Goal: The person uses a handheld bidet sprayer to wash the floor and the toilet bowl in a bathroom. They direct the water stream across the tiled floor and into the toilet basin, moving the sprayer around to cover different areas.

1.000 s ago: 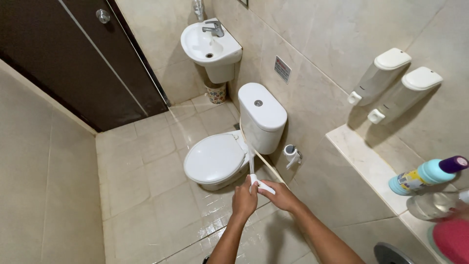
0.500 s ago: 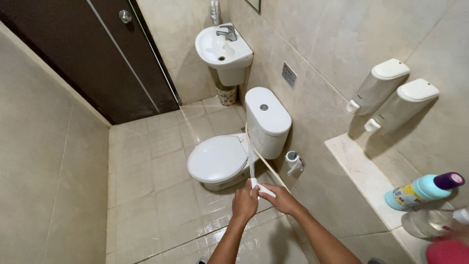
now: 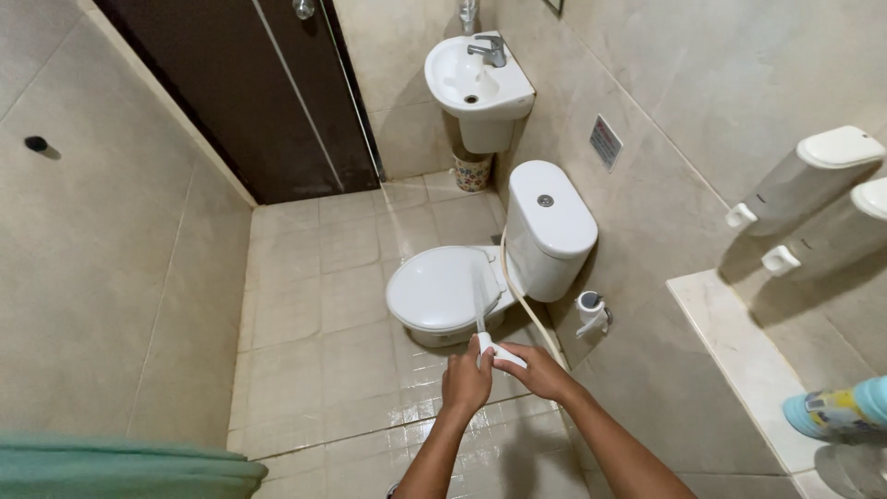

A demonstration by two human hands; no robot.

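Two bare hands meet over a white bidet sprayer [image 3: 499, 352] in a small tiled washroom, seen from above. The left hand [image 3: 467, 381] closes its grip around the sprayer's lower end, knuckles toward the camera, while the right hand [image 3: 539, 371] wraps its grip on the handle from the other side; both hands touch the sprayer and sit just beside each other. The sprayer hangs in the air above the wet, glossy floor [image 3: 305, 305], just in front of the toilet [image 3: 442, 294], whose white lid is down. A pale hose [image 3: 527, 305] runs from the sprayer up past the bowl toward the cistern [image 3: 550, 226] (its flush button sits in the top). A thin stream of water appears to leave the sprayer toward the lid, though it is too faint to be sure.

On the wall beside the cistern hangs a small white holder [image 3: 589, 310]. Farther off, a corner wash basin [image 3: 476, 83] with a metal tap stands near a dark brown door [image 3: 268, 102], with a small patterned bin [image 3: 472, 172] beneath the basin. At the right edge two white wall dispensers [image 3: 813, 180] hang above a pale stone ledge [image 3: 739, 360], where a turquoise bottle [image 3: 836, 411] lies at the frame's edge. A green cloth [image 3: 120, 467] crosses the lower left corner.
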